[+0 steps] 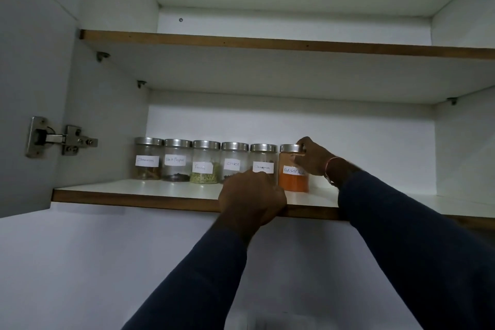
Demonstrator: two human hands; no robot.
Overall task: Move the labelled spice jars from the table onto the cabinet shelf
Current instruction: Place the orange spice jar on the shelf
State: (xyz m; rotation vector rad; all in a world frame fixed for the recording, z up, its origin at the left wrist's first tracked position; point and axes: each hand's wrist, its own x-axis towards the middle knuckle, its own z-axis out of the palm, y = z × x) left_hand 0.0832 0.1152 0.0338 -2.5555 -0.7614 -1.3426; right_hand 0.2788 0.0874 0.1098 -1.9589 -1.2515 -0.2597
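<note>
The cabinet door (32,88) stands open on the left, with its metal hinge (61,139). Six spice jars stand in one neat row on the lower shelf (134,190), side by side and very close. Each has a silver lid and a white label turned to the front, so the names are easy to read.

From the left there is a jar with brown sticks (148,159), the black pepper jar (176,161), the fennel jar (205,162) with green seeds, the cloves jar (233,158), and a fifth jar (263,158) whose label is too faint to read for sure. Last comes the red chilli jar (290,182), full of orange powder.

The left hand (251,195) is in front of the bottom of the fifth jar, at the shelf edge. Its fingers are curled, but the back of the hand hides them. I cannot tell if they hold the jar or just rest there. Maybe the hand is there to steady the row.

The right hand (314,159) grasps the red chilli jar. Its fingers (302,142) wrap round the lid and top side from the right. The jar sits flat on the shelf, so it looks like it is being set in its place.
</note>
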